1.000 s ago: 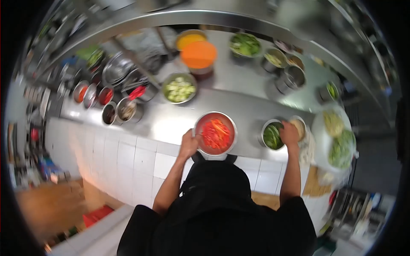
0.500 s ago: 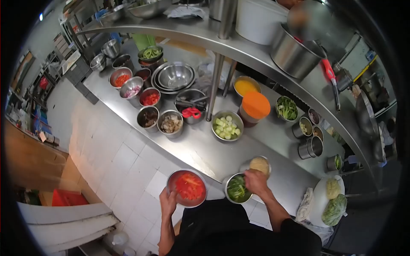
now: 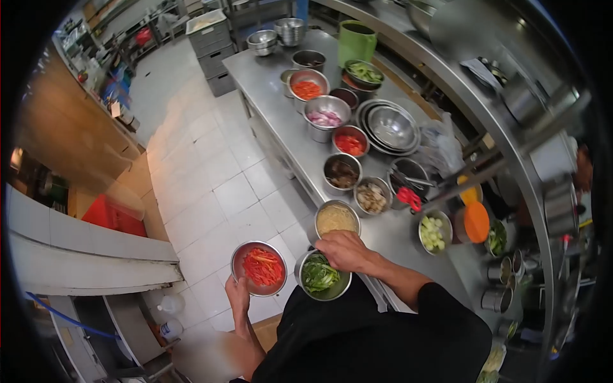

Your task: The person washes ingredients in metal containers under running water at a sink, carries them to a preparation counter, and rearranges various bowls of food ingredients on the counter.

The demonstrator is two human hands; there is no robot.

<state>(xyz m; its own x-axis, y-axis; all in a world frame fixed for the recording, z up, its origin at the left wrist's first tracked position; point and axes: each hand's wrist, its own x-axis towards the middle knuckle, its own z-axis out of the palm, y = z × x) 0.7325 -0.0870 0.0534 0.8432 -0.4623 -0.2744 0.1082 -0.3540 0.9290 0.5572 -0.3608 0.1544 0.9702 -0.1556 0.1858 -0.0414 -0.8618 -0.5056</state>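
My left hand (image 3: pixel 239 295) grips the rim of a metal bowl of red pepper strips (image 3: pixel 262 267), held over the floor. My right hand (image 3: pixel 347 251) is closed around the meeting rims of two metal bowls. The nearer one holds leafy greens (image 3: pixel 320 273), close against my dark clothing. Beyond it is a bowl of pale tan, thin shreds (image 3: pixel 336 219), at the counter's front edge. My right fingers are partly hidden behind the rims. Just past these stand bowls of mushroom pieces (image 3: pixel 373 196) and a dark brown ingredient (image 3: pixel 341 173).
The steel counter (image 3: pixel 281 83) carries chopped red pepper (image 3: pixel 350 142), sliced onion (image 3: pixel 324 119), cut green pieces (image 3: pixel 432 235), nested bowls (image 3: pixel 391 126) and a green jug (image 3: pixel 356 43). A steel shelf (image 3: pixel 472 83) runs above. White floor tiles (image 3: pixel 214 185) lie left; a red container (image 3: pixel 115 215) stands there.
My view and body have turned left along the counter. Both hands still hold their bowls; the right-hand pair has moved left along the counter, toward the mushroom bowl.
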